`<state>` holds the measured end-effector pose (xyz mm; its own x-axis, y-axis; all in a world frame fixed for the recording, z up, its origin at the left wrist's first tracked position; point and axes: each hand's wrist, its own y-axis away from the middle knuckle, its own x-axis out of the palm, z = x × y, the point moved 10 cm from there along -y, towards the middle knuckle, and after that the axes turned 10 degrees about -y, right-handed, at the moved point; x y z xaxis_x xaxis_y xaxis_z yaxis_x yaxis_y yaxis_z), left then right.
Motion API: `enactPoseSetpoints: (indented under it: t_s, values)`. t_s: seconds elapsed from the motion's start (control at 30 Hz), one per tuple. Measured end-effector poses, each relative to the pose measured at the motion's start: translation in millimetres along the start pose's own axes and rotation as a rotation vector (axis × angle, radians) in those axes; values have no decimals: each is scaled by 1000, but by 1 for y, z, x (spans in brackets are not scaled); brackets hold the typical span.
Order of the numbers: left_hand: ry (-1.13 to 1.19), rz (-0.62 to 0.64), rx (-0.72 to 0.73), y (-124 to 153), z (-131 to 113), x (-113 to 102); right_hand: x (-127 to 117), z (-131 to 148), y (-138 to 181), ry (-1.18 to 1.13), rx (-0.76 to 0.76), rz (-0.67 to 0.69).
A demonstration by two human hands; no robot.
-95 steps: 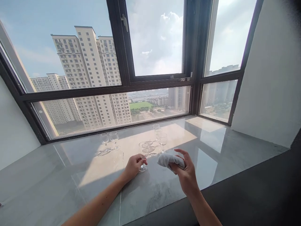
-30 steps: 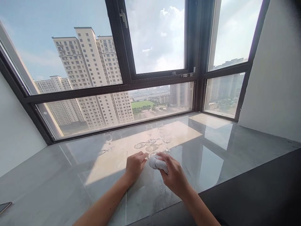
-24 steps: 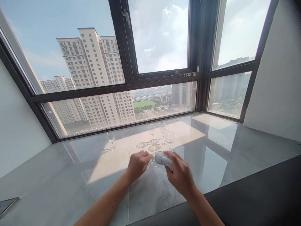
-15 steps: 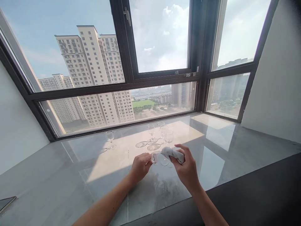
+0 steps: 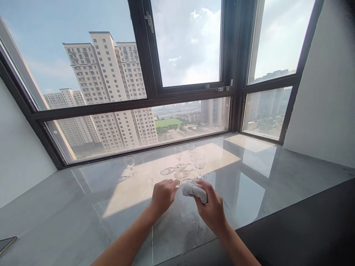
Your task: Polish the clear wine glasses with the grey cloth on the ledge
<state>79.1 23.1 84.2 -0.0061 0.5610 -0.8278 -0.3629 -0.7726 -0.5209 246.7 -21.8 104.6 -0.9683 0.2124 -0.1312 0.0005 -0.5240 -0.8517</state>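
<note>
My left hand (image 5: 164, 195) is closed on the foot end of a clear stemmed glass (image 5: 179, 183), held sideways just above the sill. A bunched white cloth (image 5: 191, 189) is gripped in my right hand (image 5: 210, 201) and lies against the glass's bowl, hiding much of it. Behind my hands several more stemmed glasses stand upright in a cluster, the nearest glass (image 5: 199, 162) just beyond the cloth. One other glass (image 5: 129, 164) stands apart to the left, its shadow on the stone.
The glossy grey stone sill (image 5: 116, 229) spans the view, with sunlit patches. Dark window frames (image 5: 111, 111) rise behind it, and a white wall (image 5: 318, 111) bounds the right. A dark flat device (image 5: 7, 244) lies at the lower left edge.
My right hand has moved left and slightly down with the cloth, which now covers more of the held glass's bowl. My left hand keeps its grip, nearly in place.
</note>
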Motion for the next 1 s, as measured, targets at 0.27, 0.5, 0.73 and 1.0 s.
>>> enactPoseSetpoints:
  t_s: [0.27,0.5,0.73,1.0]
  values:
    - [29,-73,154,2,-5,-8,-32,-9,-1,68,48,-238]
    - [339,-101,45,3,-4,-8,-35,-29,-1,11,192,-224]
    - [63,-43,-7,1,12,-4,-32,-34,-2,30,212,-153]
    - [-24,-22,222,3,-10,-9,18,-39,4,-208,345,191]
